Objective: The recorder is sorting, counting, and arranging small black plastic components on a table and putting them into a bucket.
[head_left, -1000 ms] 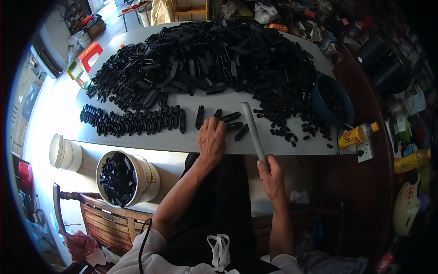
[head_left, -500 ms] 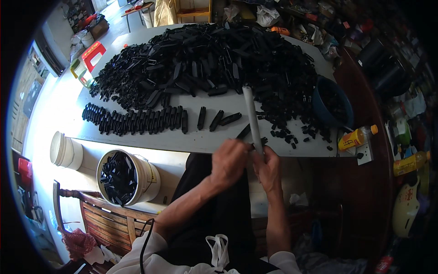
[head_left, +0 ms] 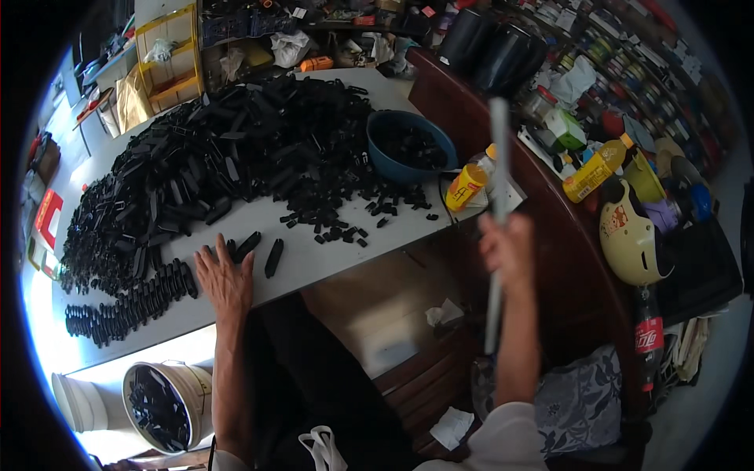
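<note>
Left hand (head_left: 223, 281) is spread open, palm down, beside loose black pieces (head_left: 273, 257) near the front edge of the table (head_left: 310, 263), contact unclear | grey rod (head_left: 500, 157) is clasped by right hand (head_left: 509, 251) past the front right corner | rod handling is apparently underway; firm grip is likely required next

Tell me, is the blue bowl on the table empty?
Not empty: small black pieces lie inside the blue bowl; exactly how full, I cannot tell.
</note>
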Tool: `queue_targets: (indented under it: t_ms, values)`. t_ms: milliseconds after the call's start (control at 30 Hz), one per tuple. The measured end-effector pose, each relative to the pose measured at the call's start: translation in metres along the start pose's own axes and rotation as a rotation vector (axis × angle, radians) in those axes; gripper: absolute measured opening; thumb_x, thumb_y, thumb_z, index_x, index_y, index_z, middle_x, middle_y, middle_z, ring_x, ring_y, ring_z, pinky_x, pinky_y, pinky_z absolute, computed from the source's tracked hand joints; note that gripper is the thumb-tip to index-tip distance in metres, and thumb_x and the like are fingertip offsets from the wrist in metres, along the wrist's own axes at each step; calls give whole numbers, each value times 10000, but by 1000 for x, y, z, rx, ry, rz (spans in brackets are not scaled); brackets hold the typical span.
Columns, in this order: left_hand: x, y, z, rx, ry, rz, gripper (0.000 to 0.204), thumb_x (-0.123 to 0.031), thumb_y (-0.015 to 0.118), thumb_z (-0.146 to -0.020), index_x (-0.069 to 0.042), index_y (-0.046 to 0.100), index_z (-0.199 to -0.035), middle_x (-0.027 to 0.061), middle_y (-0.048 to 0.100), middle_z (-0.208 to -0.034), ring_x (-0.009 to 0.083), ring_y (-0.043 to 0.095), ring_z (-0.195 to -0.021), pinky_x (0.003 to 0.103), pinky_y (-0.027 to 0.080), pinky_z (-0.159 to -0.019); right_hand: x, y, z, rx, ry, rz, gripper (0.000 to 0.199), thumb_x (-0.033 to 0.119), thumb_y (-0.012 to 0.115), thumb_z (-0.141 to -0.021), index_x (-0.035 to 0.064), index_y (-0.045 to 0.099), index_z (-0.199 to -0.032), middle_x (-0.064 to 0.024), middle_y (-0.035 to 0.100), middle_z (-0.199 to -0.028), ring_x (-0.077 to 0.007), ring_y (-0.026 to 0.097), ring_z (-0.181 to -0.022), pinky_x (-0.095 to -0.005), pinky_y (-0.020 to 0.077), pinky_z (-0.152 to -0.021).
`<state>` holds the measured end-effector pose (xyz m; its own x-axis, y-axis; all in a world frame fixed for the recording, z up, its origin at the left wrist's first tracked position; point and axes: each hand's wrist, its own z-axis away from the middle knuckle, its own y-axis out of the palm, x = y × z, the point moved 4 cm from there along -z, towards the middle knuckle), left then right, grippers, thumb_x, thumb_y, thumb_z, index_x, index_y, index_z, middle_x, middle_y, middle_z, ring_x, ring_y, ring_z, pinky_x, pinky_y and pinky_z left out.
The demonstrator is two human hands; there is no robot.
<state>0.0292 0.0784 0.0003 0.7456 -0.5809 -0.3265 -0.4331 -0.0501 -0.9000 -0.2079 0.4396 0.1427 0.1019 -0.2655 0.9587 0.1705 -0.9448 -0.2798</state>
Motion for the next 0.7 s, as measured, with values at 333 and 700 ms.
queue_targets:
  t_ms: [333, 700]
  values:
    - [-44, 12, 1, 100, 46, 92, 798, -640, 604, -777, -260, 382, -1443, 268, 299, -1460, 466, 265, -1343, 597, 202, -1050, 34, -188, -216, -444, 6, 312, 235, 193, 628, -868, -21, 537, -832, -112, 577, -558, -169, 490, -367, -316, 333, -310]
    - [-75, 22, 4, -73, 261, 117, 577, -421, 766, -683, -195, 610, -1190, 220, 395, -1377, 370, 387, -1196, 503, 323, -933, -57, -76, -78, 5, -81, 97, 309, 103, 568, -917, 59, 492, -1214, -5, 500, -587, -44, 358, -340, -181, 238, -291]
